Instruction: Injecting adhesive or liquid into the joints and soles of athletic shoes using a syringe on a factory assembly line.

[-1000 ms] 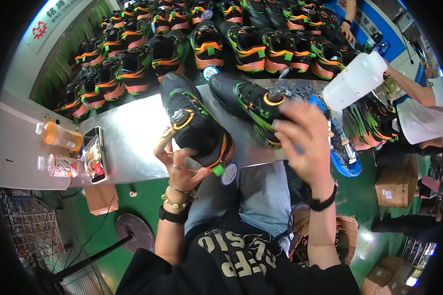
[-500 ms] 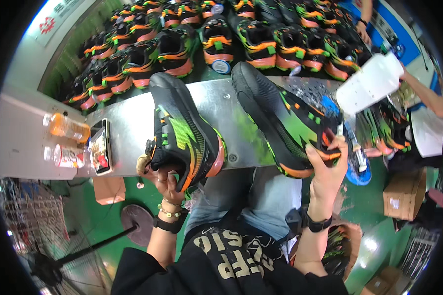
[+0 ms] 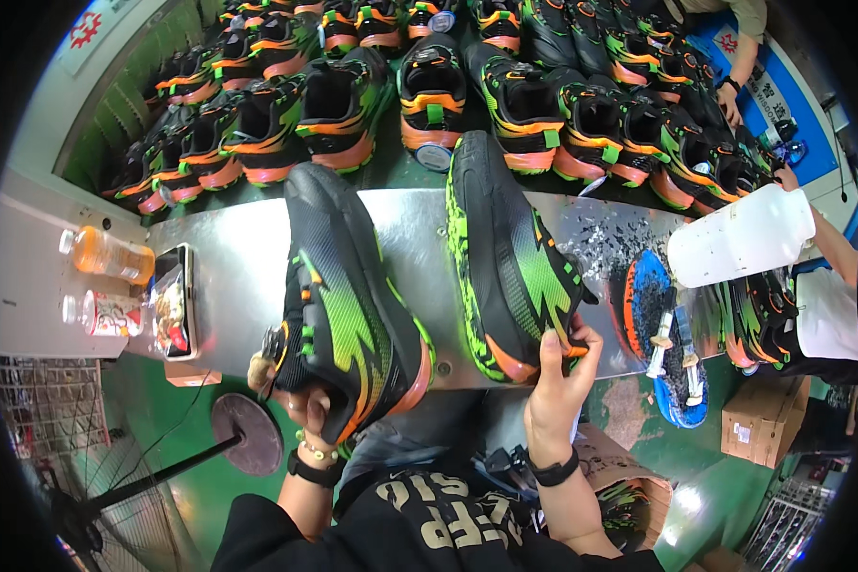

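My left hand [image 3: 307, 405] is closed round the heel collar of a black sneaker [image 3: 348, 296] with green and orange markings. That shoe is tilted, toe pointing away from me, over the metal bench [image 3: 412, 224]. To its right, my right hand [image 3: 561, 386] grips a matching sneaker [image 3: 520, 253] near the heel, thumb on its side. The second shoe is tipped so that part of its green and black outsole shows. A gap separates the two shoes. Some of my left fingers are hidden inside and behind the first shoe.
Rows of similar sneakers [image 3: 434, 100] stand behind the bench. Bottles [image 3: 114, 255] and a phone [image 3: 173, 303] lie left. At right are a blue-edged dark oblong thing [image 3: 682, 396] bearing small tools, a white plastic container [image 3: 744, 235] and another person's arm [image 3: 834, 250]. A fan [image 3: 81, 520] stands lower left.
My right hand has brought its sneaker leftward, closer to the other one, and turned it so more of the outsole shows. The left hand keeps its hold. The whole view has shifted slightly.
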Demonstrator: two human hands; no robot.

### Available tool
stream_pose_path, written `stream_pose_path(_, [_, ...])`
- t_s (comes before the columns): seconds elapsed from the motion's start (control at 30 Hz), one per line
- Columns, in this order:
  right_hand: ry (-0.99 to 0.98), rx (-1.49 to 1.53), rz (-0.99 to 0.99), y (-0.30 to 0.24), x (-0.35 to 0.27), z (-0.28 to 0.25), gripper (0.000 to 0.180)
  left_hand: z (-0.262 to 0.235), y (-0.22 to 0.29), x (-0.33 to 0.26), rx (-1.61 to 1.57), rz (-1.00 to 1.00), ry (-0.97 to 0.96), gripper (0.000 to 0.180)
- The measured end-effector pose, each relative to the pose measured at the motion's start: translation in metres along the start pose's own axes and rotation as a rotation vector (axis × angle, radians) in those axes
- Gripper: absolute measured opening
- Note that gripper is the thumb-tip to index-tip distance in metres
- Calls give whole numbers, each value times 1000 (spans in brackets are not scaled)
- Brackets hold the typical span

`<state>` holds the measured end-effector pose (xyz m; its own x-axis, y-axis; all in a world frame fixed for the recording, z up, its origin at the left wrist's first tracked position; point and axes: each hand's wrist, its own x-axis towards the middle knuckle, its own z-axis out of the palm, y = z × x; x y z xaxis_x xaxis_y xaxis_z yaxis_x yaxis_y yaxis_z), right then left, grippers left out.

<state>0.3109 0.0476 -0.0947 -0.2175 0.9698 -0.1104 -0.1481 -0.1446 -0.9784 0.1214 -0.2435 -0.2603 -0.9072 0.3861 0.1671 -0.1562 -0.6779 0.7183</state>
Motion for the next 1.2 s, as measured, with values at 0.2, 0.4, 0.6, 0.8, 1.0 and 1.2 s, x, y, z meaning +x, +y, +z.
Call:
stream_pose_path(0.2, [5,101,42,5,-3,-3,41,24,0,1,-19,-74,10,56])
stream_pose_path(0.4, [35,-356,-804,-17,5,-4,47,49,-6,7,-75,-111,13,57])
stream_pose_path(0.6, [-108,-853,-1326,-35,2,-87,83,68,-10,19,-186,-208,-28,57])
stream_pose_path(0.8, [-251,-878,-1115,-22,-14,-65,27,84,-2,11,-300,-215,-88,58])
stream_pose_path(1.0, [-287,-945,-1184,-22,6,-41,26,91,16,14,-288,-189,-119,58])
stream_pose_path(1.2, [-316,-1136,-1295,-1,-3,-46,18,118,11,15,-300,-197,-171,59])
